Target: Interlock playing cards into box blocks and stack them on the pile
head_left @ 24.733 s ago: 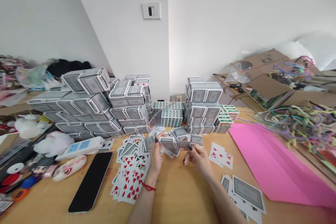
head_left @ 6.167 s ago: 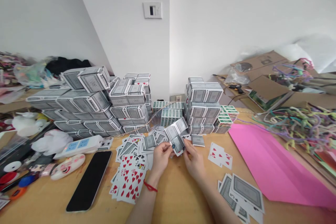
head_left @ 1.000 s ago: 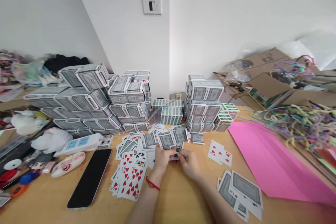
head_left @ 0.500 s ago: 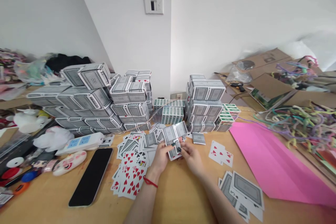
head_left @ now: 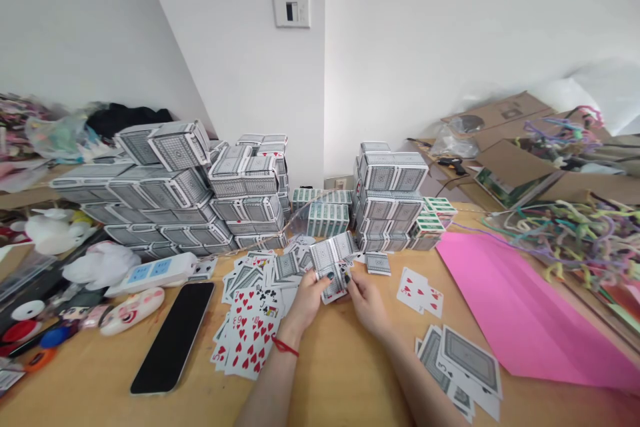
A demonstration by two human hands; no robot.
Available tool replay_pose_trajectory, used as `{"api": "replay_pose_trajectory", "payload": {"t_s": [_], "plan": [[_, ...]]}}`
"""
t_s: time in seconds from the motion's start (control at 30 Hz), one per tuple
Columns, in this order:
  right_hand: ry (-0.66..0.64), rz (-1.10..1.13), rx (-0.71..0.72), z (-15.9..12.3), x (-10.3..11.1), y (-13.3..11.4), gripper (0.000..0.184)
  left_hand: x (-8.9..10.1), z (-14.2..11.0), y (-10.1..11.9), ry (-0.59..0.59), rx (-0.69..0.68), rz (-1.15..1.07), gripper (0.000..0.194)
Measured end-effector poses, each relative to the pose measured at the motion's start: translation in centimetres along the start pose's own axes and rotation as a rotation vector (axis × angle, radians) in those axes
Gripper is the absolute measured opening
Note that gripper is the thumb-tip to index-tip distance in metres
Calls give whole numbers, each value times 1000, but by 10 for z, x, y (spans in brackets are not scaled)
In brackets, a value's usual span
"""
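Observation:
Folded playing cards (head_left: 326, 257) with grey patterned backs form a small block above the middle of the table. My left hand (head_left: 305, 303), a red string at its wrist, grips the block with the thumb on its near face. At the block's right edge, the fingers of my right hand (head_left: 367, 301) are pinched on a card part; a black pip shows there. Loose face-up cards (head_left: 255, 330), mostly hearts, lie left of my hands. Just behind my right hand rests a small folded card piece (head_left: 377, 263).
Stacked blocks of folded cards (head_left: 170, 190) stand at the back left, with another stack (head_left: 393, 173) at the back right. A black phone (head_left: 173, 339) lies left, a pink sheet (head_left: 520, 307) right. Loose cards (head_left: 473, 361) lie near the right forearm.
My right fingers have shifted slightly right along the block's edge, and my left thumb has moved a little left. More of the block's near face shows. The other things stay put.

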State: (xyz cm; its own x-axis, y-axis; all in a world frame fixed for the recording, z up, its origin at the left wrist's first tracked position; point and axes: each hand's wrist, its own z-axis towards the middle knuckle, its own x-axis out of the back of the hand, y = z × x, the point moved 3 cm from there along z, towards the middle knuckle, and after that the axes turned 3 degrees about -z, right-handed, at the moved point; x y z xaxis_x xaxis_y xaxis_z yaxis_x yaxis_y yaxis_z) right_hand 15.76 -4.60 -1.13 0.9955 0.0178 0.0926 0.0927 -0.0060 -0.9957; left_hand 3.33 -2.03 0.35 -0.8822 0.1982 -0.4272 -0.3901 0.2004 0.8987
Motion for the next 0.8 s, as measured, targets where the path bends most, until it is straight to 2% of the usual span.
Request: {"api": "replay_pose_trajectory", "payload": {"t_s": [0.2, 0.47, 0.67, 0.8], "plan": [[-63, 40, 18, 0, 0, -3, 31, 1, -1, 2, 13, -35, 63, 27], [-60, 11, -3, 0, 0, 3, 30, 2, -2, 2, 45, -30, 59, 27], [-29, 112, -42, 2, 0, 1, 34, 4, 0, -10, 81, 108, -207, 24], [-20, 227, -62, 2, 1, -6, 45, 1, 1, -7, 17, 120, -359, 20]]}}
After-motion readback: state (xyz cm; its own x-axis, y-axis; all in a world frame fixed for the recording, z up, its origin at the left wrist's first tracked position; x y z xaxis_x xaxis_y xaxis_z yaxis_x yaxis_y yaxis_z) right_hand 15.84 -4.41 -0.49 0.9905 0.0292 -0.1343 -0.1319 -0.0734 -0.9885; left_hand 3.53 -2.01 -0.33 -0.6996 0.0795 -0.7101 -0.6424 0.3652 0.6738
